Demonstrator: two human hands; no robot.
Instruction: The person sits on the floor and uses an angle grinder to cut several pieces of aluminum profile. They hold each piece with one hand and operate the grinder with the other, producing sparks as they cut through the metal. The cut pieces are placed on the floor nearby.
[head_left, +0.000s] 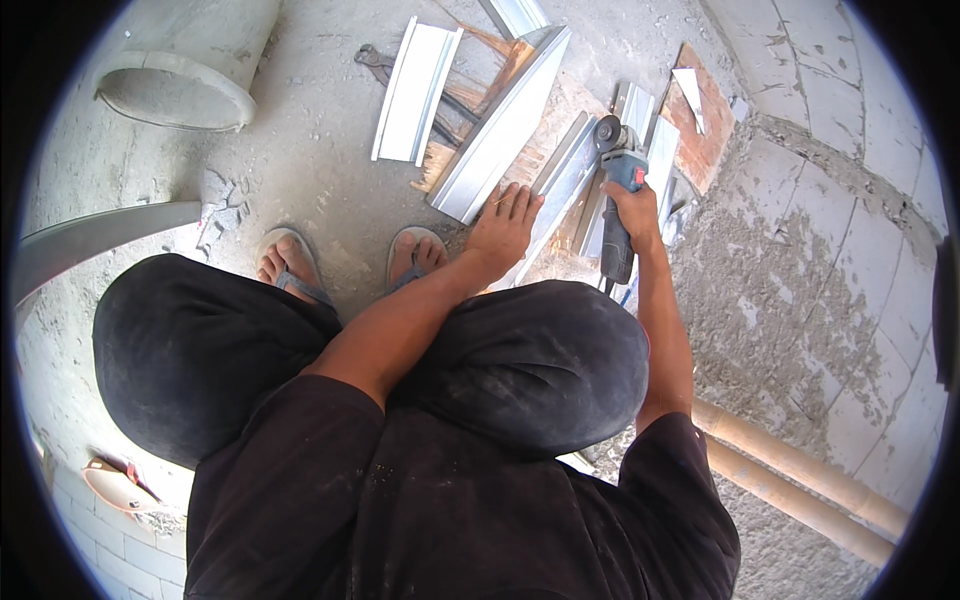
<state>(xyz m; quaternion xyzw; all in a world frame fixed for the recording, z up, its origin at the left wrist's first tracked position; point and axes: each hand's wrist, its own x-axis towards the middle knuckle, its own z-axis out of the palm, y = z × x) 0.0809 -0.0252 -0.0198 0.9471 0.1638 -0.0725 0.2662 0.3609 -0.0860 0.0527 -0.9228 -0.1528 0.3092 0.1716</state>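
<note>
My right hand [634, 212] is wrapped round the body of a dark grey and blue angle grinder [617, 252]. The grinder's round disc [607, 132] points away from me, over or beside the far end of a long silvery metal profile [566, 162]. I cannot tell whether the disc touches metal. My left hand [503, 232] lies flat with fingers stretched out, at the left edge of that profile. Left of its fingertips is a wider ribbed metal profile [505, 122] with a slanted far end. More metal strips [632, 102] lie under and beyond the grinder.
A short metal piece [417, 92] and pincers [375, 60] lie further left. A reddish board [697, 145] holds a pointed metal offcut [689, 98]. A large bucket [180, 88] lies at far left. Block wall [815, 215] and two pipes [800, 478] are to the right.
</note>
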